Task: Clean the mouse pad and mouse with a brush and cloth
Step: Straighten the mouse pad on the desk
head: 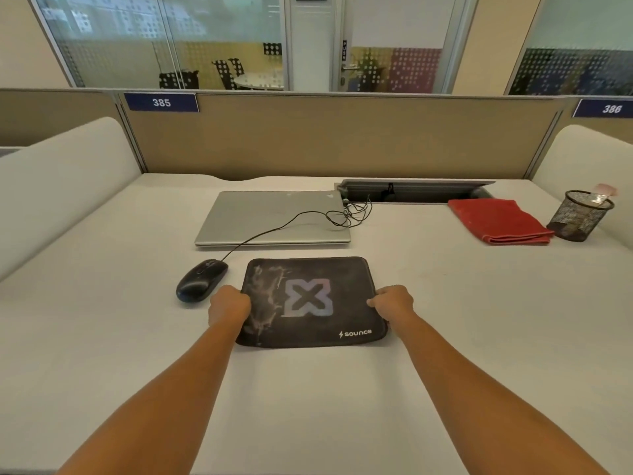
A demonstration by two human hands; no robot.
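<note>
Two hands hold the black mouse pad (310, 301) that lies on the tabletop (445, 320), about in the middle of it and a bit closer to the near edge. The left hand (228, 305) pinches the pad's left edge with curled fingers. The right hand (394, 302) pinches the pad's right edge the same way. So the pad sits right between the two hands. The pad has a pale X shape in its middle and whitish dusty marks on its left part.

The black mouse (201, 280) sits on the tabletop just beside the pad's far left corner, close to the left hand but not touching it. Its thin cable (274, 229) runs up over a shut silver laptop (274, 217) behind the pad.

A folded red cloth (498, 221) lies toward the far right corner of the tabletop, well apart from both hands. A black mesh cup (579, 216) stands just beside the cloth, nearer the right edge.
</note>
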